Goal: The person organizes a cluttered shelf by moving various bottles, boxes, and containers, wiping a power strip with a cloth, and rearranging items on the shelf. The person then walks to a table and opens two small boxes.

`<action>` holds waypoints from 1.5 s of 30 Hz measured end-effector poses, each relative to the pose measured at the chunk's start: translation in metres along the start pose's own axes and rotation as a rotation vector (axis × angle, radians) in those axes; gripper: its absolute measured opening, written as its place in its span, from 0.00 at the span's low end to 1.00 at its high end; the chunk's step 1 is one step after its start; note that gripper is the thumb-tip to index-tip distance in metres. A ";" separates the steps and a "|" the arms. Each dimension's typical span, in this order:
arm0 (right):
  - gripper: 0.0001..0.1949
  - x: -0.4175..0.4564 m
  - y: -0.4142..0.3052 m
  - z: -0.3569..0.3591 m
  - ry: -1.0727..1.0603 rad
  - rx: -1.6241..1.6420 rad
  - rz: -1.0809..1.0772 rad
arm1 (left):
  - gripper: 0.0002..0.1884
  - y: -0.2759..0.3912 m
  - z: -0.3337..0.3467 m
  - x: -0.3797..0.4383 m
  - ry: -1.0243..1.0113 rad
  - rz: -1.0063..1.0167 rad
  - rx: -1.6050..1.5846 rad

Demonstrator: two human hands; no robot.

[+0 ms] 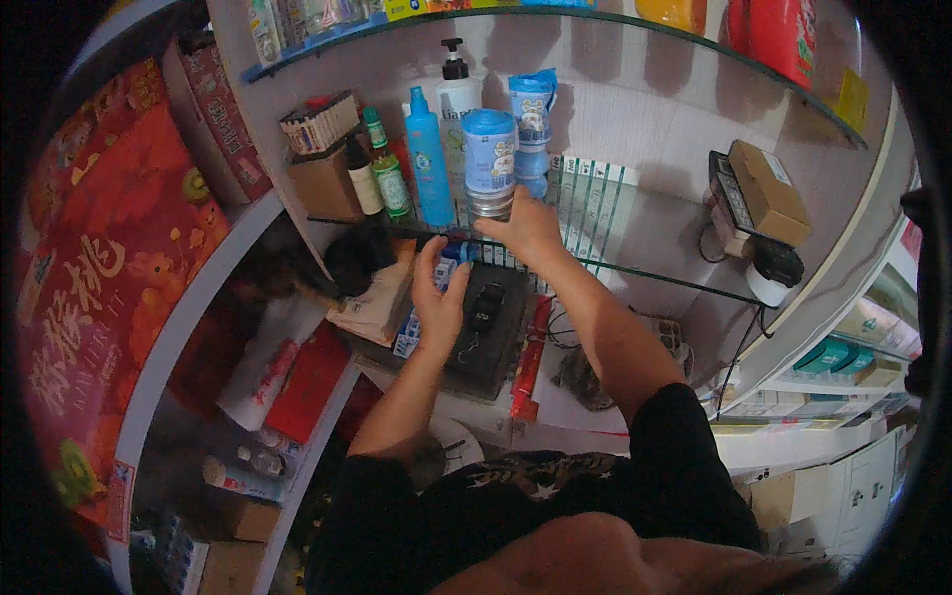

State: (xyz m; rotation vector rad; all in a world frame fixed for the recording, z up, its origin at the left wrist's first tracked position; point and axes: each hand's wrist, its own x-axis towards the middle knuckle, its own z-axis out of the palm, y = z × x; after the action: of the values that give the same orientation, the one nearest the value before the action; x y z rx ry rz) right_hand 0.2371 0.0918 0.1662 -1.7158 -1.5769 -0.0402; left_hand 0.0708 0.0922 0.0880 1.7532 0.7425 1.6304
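My right hand (529, 227) is at the glass shelf, its thumb and fingers around the silvery base of a stack topped by a blue canister (490, 152) with a cartoon print. Just behind stands a similar blue pack (531, 111), and a white pump bottle (451, 93) with a black top. Lower and to the left, my left hand (440, 297) holds nothing, with thumb and fingers apart, above some blue-and-white packets (410, 331). Left of the canister are a blue spray bottle (427, 163) and a green glass bottle (391, 182).
Below the shelf edge (654, 277) lies a dark box (491, 342) with a small black device on it. A brown carton (770, 192) rests at the shelf's right end. Another glass shelf (565, 13) with goods runs overhead. A red printed carton (104, 297) fills the left.
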 end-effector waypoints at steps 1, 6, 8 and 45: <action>0.34 0.000 0.004 0.001 0.004 0.037 -0.002 | 0.28 -0.002 -0.002 -0.001 -0.006 -0.013 0.001; 0.33 0.003 0.012 0.007 0.023 0.093 -0.022 | 0.30 0.009 -0.001 0.034 -0.038 0.084 -0.054; 0.34 0.005 0.013 0.004 0.019 0.136 -0.013 | 0.32 0.037 0.006 0.065 -0.059 0.170 -0.011; 0.26 0.011 0.028 -0.035 0.206 0.387 -0.094 | 0.33 0.051 0.021 0.042 0.032 0.301 0.102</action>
State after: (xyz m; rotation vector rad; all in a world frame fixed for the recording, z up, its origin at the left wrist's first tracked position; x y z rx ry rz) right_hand 0.2799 0.0840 0.1811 -1.2950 -1.4056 0.0386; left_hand 0.0942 0.0899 0.1534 1.9930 0.6072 1.8488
